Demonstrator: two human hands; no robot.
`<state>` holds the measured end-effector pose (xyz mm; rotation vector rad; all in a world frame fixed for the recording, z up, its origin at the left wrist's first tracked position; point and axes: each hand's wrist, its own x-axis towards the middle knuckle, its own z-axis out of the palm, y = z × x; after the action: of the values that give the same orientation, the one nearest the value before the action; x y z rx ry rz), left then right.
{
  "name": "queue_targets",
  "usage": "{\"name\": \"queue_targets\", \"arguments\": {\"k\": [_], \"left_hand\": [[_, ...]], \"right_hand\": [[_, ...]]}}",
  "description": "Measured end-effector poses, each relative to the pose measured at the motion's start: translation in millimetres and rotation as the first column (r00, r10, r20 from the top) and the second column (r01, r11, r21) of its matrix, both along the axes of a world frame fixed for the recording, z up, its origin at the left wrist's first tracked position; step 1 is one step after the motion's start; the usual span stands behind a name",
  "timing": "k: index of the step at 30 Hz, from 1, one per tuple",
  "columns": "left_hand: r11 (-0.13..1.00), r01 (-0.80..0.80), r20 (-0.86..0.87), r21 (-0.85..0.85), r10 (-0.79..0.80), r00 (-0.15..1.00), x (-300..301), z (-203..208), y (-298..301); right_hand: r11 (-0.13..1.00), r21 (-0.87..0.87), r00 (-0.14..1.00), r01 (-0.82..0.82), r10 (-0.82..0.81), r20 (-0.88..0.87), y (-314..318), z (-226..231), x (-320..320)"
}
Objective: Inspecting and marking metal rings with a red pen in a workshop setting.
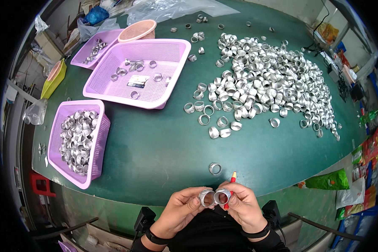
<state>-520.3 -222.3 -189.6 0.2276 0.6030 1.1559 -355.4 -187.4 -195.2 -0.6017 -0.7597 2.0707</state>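
Note:
Close to my body, at the table's near edge, two silver metal rings are held side by side, their open ends showing. My left hand pinches the left ring between thumb and fingers. Between the fingers of my right hand is the other ring, touching or almost touching the first. That hand also holds a slim red stick with a yellow tip, perhaps a pencil, pointing up and away. A loose ring lies on the green table just beyond my hands.
A wide heap of silver rings spreads over the right half. On the left stand a purple basket full of rings, a large purple basket with several rings, another purple basket and a pink basket. Plastic sheeting lies behind.

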Motion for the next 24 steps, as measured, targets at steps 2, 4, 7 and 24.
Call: {"name": "queue_targets", "arguments": {"k": [2,4,7,24], "left_hand": [[1.000,-0.011,0.050,-0.007,0.011,0.999,1,4,2],[0.998,-0.028,-0.102,0.049,0.032,0.994,0,10,3],[0.963,-0.079,-0.504,0.259,0.205,0.839,5,9,4],[0.916,0.104,-0.762,0.387,0.254,0.595,-5,4,0]], "right_hand": [[0.999,-0.034,0.998,-0.019,0.017,-0.053,0,3,1],[0.999,0.017,0.997,0.043,-0.044,0.062,1,12,-1],[0.976,0.192,0.943,0.099,-0.153,0.294,-1,17,-2],[0.629,0.736,0.548,-0.250,-0.535,0.643,6,30,-4]]}}
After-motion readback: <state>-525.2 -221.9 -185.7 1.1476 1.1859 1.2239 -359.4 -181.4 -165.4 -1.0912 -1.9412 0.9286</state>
